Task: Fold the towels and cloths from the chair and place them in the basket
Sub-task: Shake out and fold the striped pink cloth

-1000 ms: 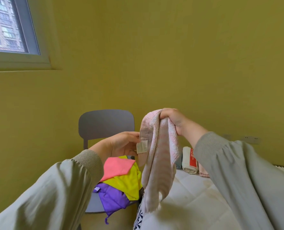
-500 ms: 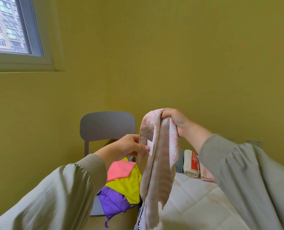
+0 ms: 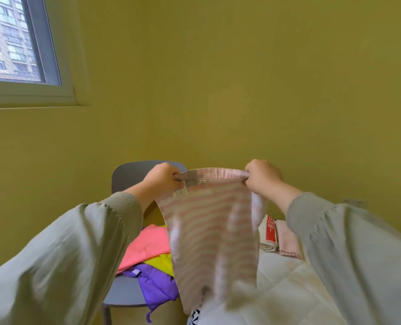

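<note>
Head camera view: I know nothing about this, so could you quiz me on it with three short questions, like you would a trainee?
1. True or false: only the right hand grips the pink-and-white striped towel.
2. Which lies on top of the pile on the grey round-backed chair? A purple cloth; B coral-pink cloth; C yellow cloth.
3. Fill in: both hands hold the towel by its ___ edge.
Key: 1 false, the left hand grips it too. 2 B. 3 top.
</note>
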### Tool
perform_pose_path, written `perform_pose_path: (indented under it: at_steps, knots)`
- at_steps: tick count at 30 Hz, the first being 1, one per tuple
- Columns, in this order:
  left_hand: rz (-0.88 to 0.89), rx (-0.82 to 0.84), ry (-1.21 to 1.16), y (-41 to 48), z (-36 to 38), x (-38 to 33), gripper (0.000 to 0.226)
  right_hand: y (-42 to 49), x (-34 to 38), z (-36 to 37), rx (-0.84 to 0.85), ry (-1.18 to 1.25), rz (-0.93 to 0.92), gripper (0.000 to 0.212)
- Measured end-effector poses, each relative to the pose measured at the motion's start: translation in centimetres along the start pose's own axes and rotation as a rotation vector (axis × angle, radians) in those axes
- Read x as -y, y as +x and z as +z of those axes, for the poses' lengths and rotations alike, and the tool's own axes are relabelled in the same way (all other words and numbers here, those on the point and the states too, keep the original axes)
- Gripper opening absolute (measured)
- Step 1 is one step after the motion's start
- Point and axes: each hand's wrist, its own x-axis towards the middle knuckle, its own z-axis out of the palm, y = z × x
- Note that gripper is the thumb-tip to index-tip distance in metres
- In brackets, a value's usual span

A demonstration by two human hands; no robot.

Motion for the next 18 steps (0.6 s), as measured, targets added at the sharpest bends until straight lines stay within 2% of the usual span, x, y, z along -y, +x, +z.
perform_pose_path:
  at_steps: [3, 7, 10, 13, 16, 18]
  knots:
    - [-0.015, -0.01, -0.012, 0.0, -1.0, -0.2, 0.029, 0.0, -0.9, -0.3, -0.003, 0.111, 0.097, 0.021]
    - [-0.071, -0.024, -0.095, -0.6, -1.8, -0.5, 0.02, -0.3, -2.2, -1.7, 0.0, 0.435, 0.237, 0.036]
    - [-0.134, -0.066, -0.283, -1.4, -1.9, -0.9, 0.022, -1.3, -3.0, -2.5, -0.017, 0.771, 0.301, 0.036]
    - [-0.125, -0.084, -0.535, -2.2, -2.0, -1.1, 0.021, -2.2, -4.2, -2.9, -0.015, 1.057, 0.338, 0.027]
    - [-0.16, -0.014, -0.825, -2.6, -2.0, -1.1, 0.018, -3.0, -5.3, -3.8, 0.165, 1.294, 0.359, 0.012]
    - [-0.194, 0.171, -1.04, -2.5, -1.9, -0.9, 0.023, -3.3, -6.2, -4.3, 0.373, 1.348, 0.339, 0.013]
